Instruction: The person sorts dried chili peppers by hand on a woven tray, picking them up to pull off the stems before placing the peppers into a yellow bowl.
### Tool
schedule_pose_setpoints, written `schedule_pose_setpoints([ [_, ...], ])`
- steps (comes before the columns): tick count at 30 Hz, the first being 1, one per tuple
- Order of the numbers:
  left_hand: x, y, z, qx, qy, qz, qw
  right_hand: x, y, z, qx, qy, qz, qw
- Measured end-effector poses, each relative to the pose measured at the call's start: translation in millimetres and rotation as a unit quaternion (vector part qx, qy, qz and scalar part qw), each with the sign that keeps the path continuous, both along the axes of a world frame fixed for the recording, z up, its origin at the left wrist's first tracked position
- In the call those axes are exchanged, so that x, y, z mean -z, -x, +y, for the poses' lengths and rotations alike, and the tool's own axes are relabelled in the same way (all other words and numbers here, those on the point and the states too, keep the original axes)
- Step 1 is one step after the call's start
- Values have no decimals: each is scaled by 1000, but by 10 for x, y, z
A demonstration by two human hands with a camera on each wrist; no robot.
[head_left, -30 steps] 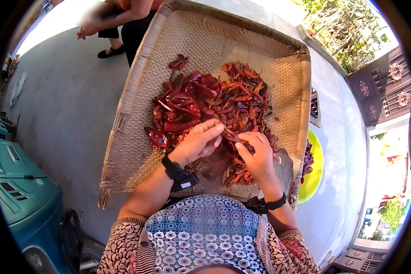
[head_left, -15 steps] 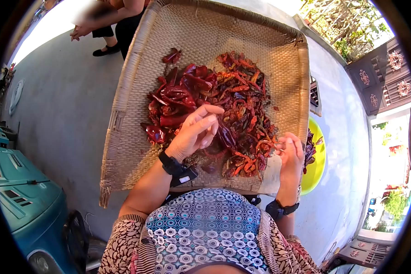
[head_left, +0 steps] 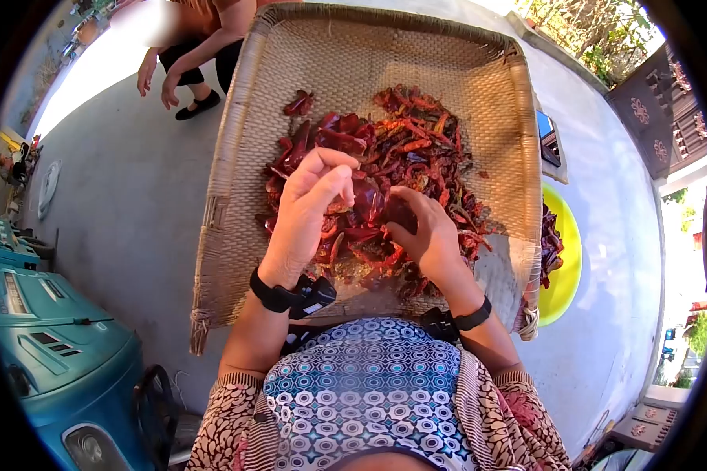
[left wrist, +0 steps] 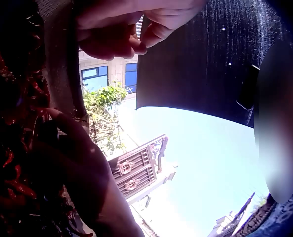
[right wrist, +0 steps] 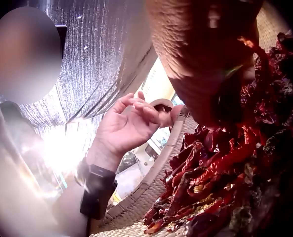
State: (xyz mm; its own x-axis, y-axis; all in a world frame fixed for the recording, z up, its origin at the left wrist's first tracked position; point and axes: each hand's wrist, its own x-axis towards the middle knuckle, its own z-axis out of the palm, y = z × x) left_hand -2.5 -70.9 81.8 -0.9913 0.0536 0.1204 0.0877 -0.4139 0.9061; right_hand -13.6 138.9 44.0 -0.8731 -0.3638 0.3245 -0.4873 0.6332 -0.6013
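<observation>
Dried red chili peppers lie in a heap on a woven tray (head_left: 251, 149). Larger, glossy dark red pods (head_left: 342, 133) are on the left side, and thinner, wrinkled chilies (head_left: 416, 129) on the right. My left hand (head_left: 302, 208) is raised over the near left part of the heap, its fingers loosely bent with nothing in them; its palm side shows in the right wrist view. At the middle of the heap, my right hand (head_left: 434, 235) has thumb and fingers curled round a dark red chili pepper (head_left: 399, 212). Its fingers reach down among the chilies in the left wrist view.
A yellow basin (head_left: 565, 259) holding dark red chilies stands right of the tray. Beyond the tray's far left edge is another person (head_left: 204, 55). A teal vehicle (head_left: 63, 337) is at the lower left, on the concrete floor (head_left: 149, 204).
A second ago both hands were together at a chili. The right hand then swung right beside the tray's edge and is now back at the heap; the left hand has stayed raised.
</observation>
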Motion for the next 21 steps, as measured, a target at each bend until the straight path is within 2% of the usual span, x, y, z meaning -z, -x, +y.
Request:
schedule_pose_setpoints([
  [1,-21,-21,6,3,84,-8,996,17,-9,37,3,60,5,998],
  [3,11,-54,13,21,259,-5,966,-85,-52,159,22,217,-167,962],
  [4,27,-90,17,29,404,7,914,-160,-76,222,32,292,-248,923],
  [5,91,-126,19,35,479,36,876,-199,-104,283,45,354,-257,898],
  [7,293,-218,45,21,591,77,803,-198,-154,495,89,341,-173,920],
  [8,374,-257,56,8,619,83,781,-217,-172,605,113,325,-120,931],
  [10,505,-302,69,-18,671,96,735,-288,-168,933,207,213,-31,954],
  [12,552,-323,60,-18,668,91,739,-381,-184,1215,246,187,97,946],
  [14,519,-339,44,-19,664,91,742,-420,-197,1474,339,207,95,913],
  [15,518,-339,40,-19,667,91,739,-409,-192,1612,411,94,132,897],
  [17,510,-336,28,-22,673,90,734,-380,-189,1722,474,-38,188,859],
  [18,492,-340,27,-26,657,106,746,-372,-193,1727,503,-103,215,831],
  [19,454,-349,29,-30,640,122,758,-338,-209,1652,448,135,117,876],
  [21,364,-369,60,-26,616,126,777,-206,-256,1506,288,160,70,942],
])
